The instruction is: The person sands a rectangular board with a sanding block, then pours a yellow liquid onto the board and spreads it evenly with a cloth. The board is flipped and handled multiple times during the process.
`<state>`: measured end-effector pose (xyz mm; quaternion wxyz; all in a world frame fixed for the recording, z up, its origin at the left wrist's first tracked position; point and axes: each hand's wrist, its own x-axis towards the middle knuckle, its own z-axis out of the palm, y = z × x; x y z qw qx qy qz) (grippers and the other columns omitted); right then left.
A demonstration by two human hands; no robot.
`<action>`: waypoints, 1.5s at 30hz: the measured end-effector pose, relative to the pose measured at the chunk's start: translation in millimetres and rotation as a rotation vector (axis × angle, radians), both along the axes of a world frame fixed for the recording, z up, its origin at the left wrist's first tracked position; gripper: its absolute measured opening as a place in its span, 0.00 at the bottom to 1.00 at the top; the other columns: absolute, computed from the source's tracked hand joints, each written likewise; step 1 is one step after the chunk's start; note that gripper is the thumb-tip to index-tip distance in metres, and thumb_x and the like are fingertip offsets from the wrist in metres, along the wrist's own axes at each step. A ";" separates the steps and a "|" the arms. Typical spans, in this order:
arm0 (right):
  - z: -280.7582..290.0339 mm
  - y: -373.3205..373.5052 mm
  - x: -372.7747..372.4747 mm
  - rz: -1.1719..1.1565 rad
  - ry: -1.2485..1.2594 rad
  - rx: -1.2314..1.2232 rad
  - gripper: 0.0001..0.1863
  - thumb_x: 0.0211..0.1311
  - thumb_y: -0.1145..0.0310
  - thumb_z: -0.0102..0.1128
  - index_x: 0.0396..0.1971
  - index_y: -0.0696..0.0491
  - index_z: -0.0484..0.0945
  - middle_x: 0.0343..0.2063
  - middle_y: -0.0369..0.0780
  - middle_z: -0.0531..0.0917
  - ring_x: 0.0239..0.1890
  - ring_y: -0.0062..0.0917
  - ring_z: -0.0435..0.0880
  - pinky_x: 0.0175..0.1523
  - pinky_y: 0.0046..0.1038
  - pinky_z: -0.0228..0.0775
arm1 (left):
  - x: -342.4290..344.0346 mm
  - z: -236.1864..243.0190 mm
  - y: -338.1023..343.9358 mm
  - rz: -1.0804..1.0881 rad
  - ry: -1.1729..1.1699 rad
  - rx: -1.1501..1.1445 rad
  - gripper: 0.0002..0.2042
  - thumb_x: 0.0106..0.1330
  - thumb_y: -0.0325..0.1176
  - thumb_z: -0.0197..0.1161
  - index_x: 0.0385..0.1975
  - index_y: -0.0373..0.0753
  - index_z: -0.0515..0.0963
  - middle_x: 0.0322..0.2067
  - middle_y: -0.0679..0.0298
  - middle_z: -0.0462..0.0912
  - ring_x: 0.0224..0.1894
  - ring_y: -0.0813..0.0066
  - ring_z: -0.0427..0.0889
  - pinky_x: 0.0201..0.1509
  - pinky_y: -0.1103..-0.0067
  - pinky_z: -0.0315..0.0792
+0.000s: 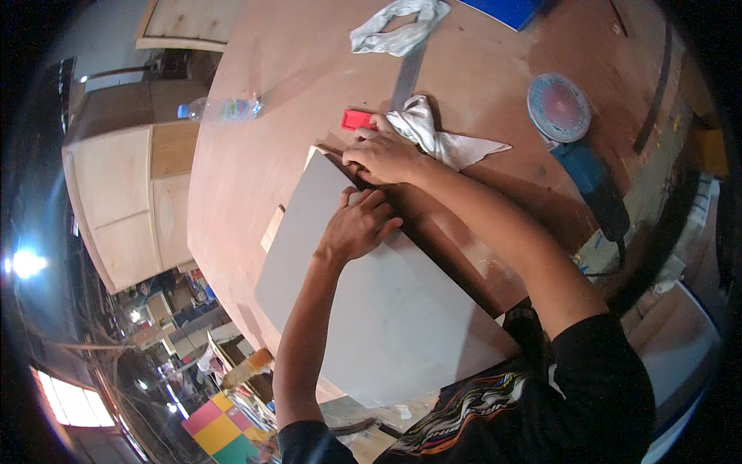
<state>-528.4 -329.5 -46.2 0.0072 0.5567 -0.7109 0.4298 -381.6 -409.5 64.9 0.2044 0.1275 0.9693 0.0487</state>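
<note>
1. Head view: our left hand (357, 226) lies flat on a grey panel (371, 309), fingers (376, 203) stretched and close together, pressing the sheet near its far edge and gripping nothing.
2. Our right hand (384, 155) sits just beyond, at 12 o'clock from the left hand, fingers curled down onto the panel's far corner edge; we cannot tell whether they pinch anything.
3. The grey panel rests on the brown worktop (270, 155), running from centre toward 6 o'clock, its near end overhanging the worktop's edge.
4. A red block (355, 119) touches the right hand's fingertips at 11 o'clock.
5. A white rag (440, 139) lies just beside that hand at 1 o'clock; another cloth (400, 29) lies farther off at 12.
6. At 3 o'clock, well apart, sits a blue sander with a round disc (558, 107).
7. A plastic bottle (224, 108) lies at 10 o'clock.
</note>
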 end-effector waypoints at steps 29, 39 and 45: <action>36.2 205.7 272.9 -0.673 -0.242 0.416 0.26 0.72 0.53 0.52 0.56 0.61 0.71 0.35 0.59 0.84 0.38 0.58 0.83 0.41 0.49 0.76 | 276.9 -35.7 27.8 1.163 0.592 0.177 0.33 0.74 0.50 0.51 0.76 0.49 0.54 0.77 0.58 0.48 0.79 0.51 0.42 0.75 0.44 0.30; 36.6 203.6 281.4 -0.742 -0.066 0.377 0.25 0.71 0.52 0.51 0.52 0.59 0.73 0.34 0.58 0.84 0.36 0.56 0.84 0.42 0.51 0.75 | 577.1 -76.1 23.7 1.685 0.675 -0.120 0.32 0.73 0.51 0.54 0.70 0.35 0.63 0.64 0.39 0.68 0.68 0.43 0.66 0.69 0.58 0.62; 28.9 202.1 275.6 -0.767 -0.106 0.470 0.27 0.71 0.50 0.51 0.55 0.59 0.72 0.37 0.56 0.85 0.40 0.56 0.83 0.47 0.52 0.74 | 674.7 -100.4 7.3 2.007 0.629 0.674 0.25 0.66 0.48 0.68 0.50 0.31 0.77 0.37 0.59 0.81 0.37 0.72 0.79 0.38 0.71 0.76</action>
